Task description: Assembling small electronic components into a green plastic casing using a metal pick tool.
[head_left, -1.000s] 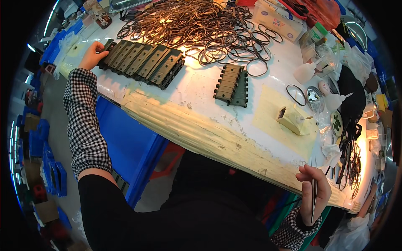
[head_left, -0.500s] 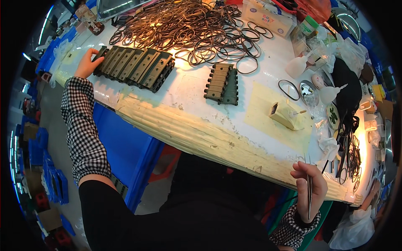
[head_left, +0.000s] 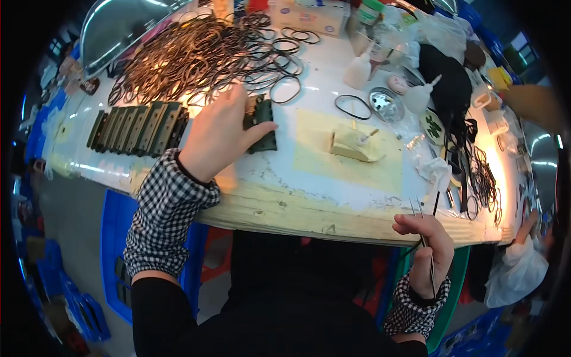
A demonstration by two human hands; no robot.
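Observation:
My left hand (head_left: 214,137) reaches over the table, thumb stretched out and apart from the fingers. It lies over a small group of dark green ridged pieces (head_left: 266,140), covering most of them; the thumb crosses their front part. To its left stands a row of brown-and-green ridged blocks (head_left: 134,128), set side by side. Near the table's front edge, my right hand (head_left: 441,241) holds thin metal tweezers (head_left: 423,240), tips pointing up and away from me. A pale yellow block (head_left: 357,144) with a small stick in it rests between the hands, farther back.
A large heap of dark rubber rings (head_left: 184,53) covers the back left. A single ring (head_left: 352,107), a round metal dish (head_left: 385,105) and white squeeze bottles (head_left: 357,71) stand at right. A blue bin (head_left: 113,256) is below the table's front edge (head_left: 279,217).
My left hand has left the end of the block row and moved right, over the small group of ridged pieces. The view has turned rightward. My right hand still holds the tweezers.

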